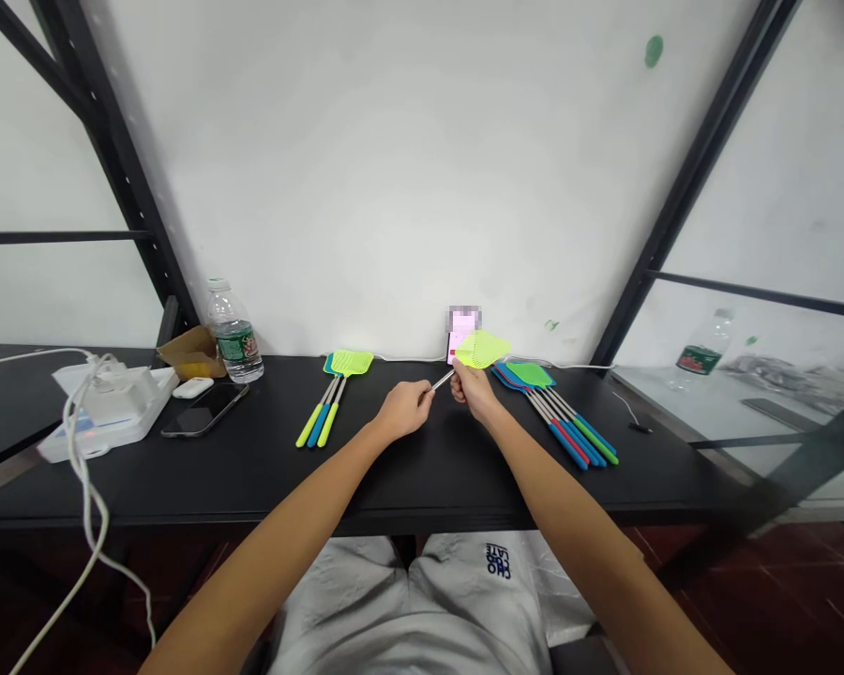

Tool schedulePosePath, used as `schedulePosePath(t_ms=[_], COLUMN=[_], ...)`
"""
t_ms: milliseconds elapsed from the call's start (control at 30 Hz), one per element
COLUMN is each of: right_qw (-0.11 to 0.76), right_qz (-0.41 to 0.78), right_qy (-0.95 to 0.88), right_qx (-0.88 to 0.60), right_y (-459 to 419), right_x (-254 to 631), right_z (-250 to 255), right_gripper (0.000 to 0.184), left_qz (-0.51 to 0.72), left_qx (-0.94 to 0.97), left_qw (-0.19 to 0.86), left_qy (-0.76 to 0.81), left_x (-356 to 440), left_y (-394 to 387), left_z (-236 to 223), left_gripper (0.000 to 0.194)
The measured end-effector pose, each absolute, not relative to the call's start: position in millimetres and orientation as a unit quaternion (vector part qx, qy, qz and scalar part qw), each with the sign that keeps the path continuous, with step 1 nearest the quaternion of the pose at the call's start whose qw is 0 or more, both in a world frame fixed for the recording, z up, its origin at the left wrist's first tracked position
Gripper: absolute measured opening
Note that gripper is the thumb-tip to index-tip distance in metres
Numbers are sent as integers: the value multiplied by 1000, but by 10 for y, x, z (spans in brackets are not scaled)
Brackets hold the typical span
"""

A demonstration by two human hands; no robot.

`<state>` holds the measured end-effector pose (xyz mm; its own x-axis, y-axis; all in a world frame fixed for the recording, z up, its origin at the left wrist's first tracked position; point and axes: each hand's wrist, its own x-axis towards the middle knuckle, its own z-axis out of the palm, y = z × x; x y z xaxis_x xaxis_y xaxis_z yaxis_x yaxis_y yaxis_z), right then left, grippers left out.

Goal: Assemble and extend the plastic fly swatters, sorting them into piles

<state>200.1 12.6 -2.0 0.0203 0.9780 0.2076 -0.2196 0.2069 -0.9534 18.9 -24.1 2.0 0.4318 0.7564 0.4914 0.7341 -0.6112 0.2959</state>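
Note:
Both my hands hold one yellow fly swatter [482, 350] above the black table [253, 478]. My left hand [402, 410] is closed around the lower end of its metal rod. My right hand [468, 388] pinches the rod just below the yellow mesh head. To the left lies a small group of swatters [332, 398] with yellow and blue handles. To the right lies a pile of several swatters [559, 417] with blue, red and green handles.
A phone [462, 330] leans on the wall behind the held swatter. At the left stand a water bottle [233, 333], a dark phone [203, 411], a white earbud case [192, 387], a white box with cables [105, 408]. Black shelf posts flank the table.

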Motion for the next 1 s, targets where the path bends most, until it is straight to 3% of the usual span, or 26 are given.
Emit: schedulePosePath(t_ms=[200, 500, 767, 1000], right_qw=[575, 572, 600, 624], right_qz=[517, 553, 536, 528], right_qy=[-501, -474, -445, -405], right_qx=[-389, -377, -393, -411], right_y=[81, 87, 164, 242], right_x=[1925, 2013, 2199, 2617], right_z=[23, 31, 84, 111], right_gripper=[55, 47, 45, 41], left_qz=[320, 308, 266, 241], left_qx=[846, 853, 863, 871], left_qw=[37, 41, -46, -53], left_qy=[426, 418, 427, 425], left_x=[161, 148, 105, -67], left_y=[-222, -181, -178, -92], left_z=[28, 29, 67, 86], left_gripper=[29, 31, 27, 28])
